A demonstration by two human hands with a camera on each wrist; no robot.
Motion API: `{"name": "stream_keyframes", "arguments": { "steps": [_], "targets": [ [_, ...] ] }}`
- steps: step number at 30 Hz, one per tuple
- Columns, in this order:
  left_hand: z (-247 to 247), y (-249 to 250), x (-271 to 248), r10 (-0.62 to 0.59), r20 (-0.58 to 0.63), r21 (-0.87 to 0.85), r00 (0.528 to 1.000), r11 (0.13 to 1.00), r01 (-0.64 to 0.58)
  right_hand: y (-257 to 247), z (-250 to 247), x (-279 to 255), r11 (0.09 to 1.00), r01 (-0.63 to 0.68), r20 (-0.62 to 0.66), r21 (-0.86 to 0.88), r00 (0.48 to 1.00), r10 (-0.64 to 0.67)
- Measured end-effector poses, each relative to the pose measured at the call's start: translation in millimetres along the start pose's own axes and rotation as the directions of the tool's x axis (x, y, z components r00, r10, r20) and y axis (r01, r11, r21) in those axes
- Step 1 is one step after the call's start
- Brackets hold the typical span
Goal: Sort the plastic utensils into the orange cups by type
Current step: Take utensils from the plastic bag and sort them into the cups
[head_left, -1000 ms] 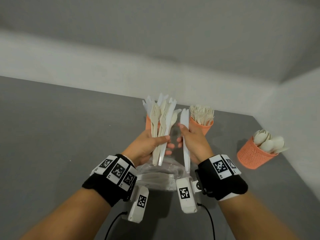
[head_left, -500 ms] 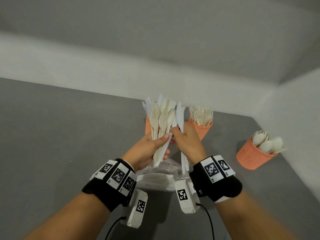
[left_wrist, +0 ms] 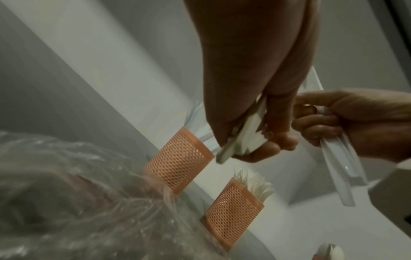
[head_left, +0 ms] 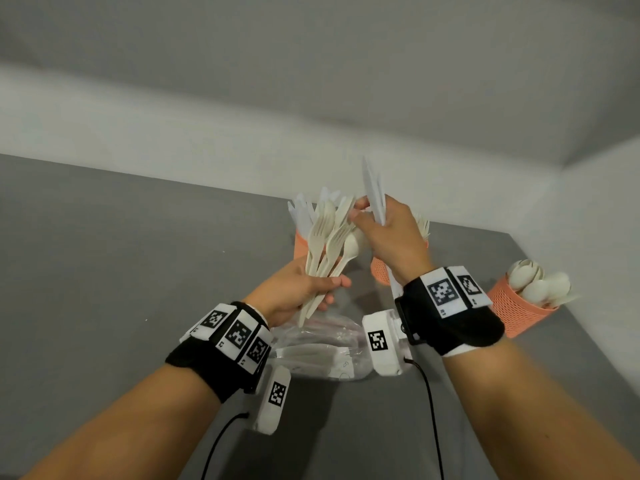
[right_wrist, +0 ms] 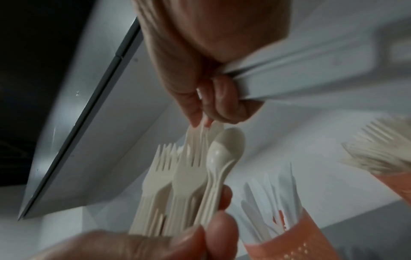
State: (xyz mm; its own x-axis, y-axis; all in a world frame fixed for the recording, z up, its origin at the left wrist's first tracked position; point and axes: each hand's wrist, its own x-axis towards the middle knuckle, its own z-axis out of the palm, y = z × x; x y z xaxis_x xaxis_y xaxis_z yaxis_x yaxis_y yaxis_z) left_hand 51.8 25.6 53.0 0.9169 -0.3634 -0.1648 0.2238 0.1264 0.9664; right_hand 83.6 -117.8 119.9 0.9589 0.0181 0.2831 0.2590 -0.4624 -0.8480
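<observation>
My left hand (head_left: 332,289) grips a bundle of cream forks and spoons (head_left: 329,244) by the handles, heads up. My right hand (head_left: 360,216) holds a few white knives (head_left: 375,192) upright against its palm, just right of the bundle's top. In the right wrist view its fingertips (right_wrist: 200,123) pinch the tip of a fork (right_wrist: 191,140) in the bundle. Three orange mesh cups stand behind. The knife cup (head_left: 300,244) is behind the bundle, and the fork cup (head_left: 379,271) is partly hidden by my right wrist. The spoon cup (head_left: 516,310) is far right.
A crumpled clear plastic bag (head_left: 322,344) lies on the grey table (head_left: 121,271) below my hands. White walls close off the table's far and right edges. Cables hang from both wrist cameras.
My right hand closed in on the bundle, then rose with the white knives, which now stick up above the bundle's top. The left hand tilted the bundle slightly to the right.
</observation>
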Motion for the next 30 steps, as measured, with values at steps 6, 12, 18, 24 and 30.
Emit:
{"name": "stream_keyframes", "arguments": {
  "steps": [6,12,18,24,30],
  "targets": [
    [0,-8,1,0.002,-0.020,0.100,1.000,0.995,0.000,5,4,10,0.995,-0.044,0.024,-0.085,0.999,0.046],
    [-3,-7,3,0.025,0.019,-0.004,0.999,1.000,-0.025,-2,2,17,0.984,-0.147,-0.001,0.099,0.989,0.148],
    [-20,-7,-4,0.011,-0.005,0.007,1.000,1.000,-0.011,-6,-15,40,0.948,-0.097,-0.220,0.304,0.961,0.169],
    [-58,-6,-5,-0.001,-0.260,-0.029,0.966,1.000,-0.007,1,-18,49,0.977,0.071,-0.482,0.199,0.876,0.035],
    [-69,3,-2,0.037,-0.315,-0.042,0.948,0.998,-0.053,31,36,44,0.961,0.107,-0.158,-0.254,0.976,-0.151]
  ]
}}
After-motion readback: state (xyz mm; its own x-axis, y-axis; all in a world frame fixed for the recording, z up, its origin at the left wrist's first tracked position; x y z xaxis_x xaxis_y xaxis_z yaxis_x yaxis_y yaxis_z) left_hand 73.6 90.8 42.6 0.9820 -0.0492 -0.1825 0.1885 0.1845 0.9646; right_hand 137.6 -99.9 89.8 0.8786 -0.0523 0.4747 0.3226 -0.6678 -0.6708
